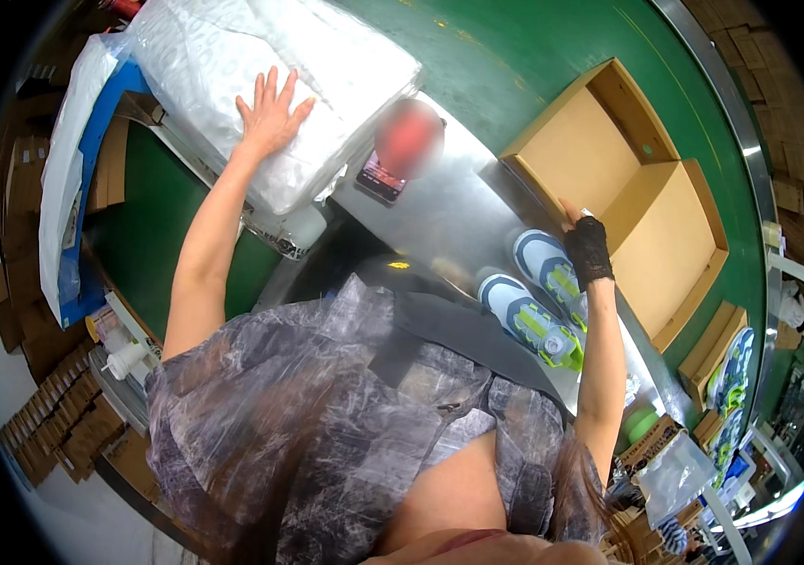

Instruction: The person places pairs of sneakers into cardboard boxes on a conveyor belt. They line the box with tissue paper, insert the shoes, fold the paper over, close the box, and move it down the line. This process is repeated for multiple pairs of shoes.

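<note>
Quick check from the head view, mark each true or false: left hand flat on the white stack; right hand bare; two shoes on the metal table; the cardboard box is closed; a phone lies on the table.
1. The left hand lies flat on the stack of white sheets. True.
2. The right hand is bare. False: it wears a black lace glove.
3. Two blue and white shoes lie on the metal table. True.
4. The cardboard box is closed. False: it lies open, its inside showing.
5. A phone lies on the table. True.
</note>
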Available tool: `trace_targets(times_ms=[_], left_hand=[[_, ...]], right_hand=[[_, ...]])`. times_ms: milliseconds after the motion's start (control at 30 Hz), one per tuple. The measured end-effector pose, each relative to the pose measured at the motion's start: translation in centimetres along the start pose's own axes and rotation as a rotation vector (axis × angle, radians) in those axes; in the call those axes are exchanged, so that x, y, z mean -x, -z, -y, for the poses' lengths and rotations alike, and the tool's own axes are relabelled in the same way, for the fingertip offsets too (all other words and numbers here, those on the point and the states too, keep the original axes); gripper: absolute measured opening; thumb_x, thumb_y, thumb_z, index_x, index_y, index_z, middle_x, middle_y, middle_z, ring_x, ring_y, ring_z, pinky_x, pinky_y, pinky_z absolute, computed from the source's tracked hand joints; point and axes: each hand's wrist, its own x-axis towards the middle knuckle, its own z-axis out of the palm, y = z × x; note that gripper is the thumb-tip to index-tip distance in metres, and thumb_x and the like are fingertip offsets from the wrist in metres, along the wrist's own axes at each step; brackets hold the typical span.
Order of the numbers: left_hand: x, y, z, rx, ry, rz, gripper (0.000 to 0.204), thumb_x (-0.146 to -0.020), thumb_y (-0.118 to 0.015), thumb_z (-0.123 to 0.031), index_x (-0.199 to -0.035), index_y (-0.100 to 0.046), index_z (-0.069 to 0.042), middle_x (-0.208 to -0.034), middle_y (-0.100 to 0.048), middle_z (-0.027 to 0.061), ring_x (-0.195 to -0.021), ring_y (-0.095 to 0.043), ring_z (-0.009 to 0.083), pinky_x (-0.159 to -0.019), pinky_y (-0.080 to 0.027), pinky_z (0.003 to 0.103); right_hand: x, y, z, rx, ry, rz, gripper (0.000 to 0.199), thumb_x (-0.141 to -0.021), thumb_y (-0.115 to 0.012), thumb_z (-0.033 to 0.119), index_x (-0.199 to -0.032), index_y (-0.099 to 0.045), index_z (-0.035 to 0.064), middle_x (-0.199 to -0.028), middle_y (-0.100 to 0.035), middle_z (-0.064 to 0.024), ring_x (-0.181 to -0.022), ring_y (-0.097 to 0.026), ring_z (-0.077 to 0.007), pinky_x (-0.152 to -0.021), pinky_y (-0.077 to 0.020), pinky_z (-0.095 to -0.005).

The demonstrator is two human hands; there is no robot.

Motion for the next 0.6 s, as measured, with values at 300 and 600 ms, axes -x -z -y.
trace_targets(times_ms=[300,600], left_hand=[[-2.2,5.6,4.8,-0.059,0.063,0.017,0.029,-0.09,-0.035,-0.028,-0.111,-0.052,-0.015,-0.112,-0.053,0.0167,-0.098,-0.052,0.0329,-0.079,-0.043,0.045],[-5.0,24.7,-7.2,1.157,0.047,-0.471,0.039,-0.091,-0.045,-0.031,-0.106,-0.054,0.003,-0.09,-0.06,0.0105,-0.08,-0.056,0.011,-0.068,-0.045,0.024]], right_hand=[[-0.3,2.0,1.4,0.032,0.086,0.08,0.038,-0.077,-0.049,0.008,-0.115,-0.053,0.0069,-0.098,-0.058,-0.0224,-0.097,-0.055,-0.0335,-0.085,-0.0418,-0.0382],[-0.3,3.0,3.3,-0.107,0.227,0.051,0.053,-0.076,-0.061,0.019,-0.124,-0.044,0.0067,-0.11,-0.054,-0.0215,-0.103,-0.051,-0.0337,-0.086,-0.0407,-0.0392]])
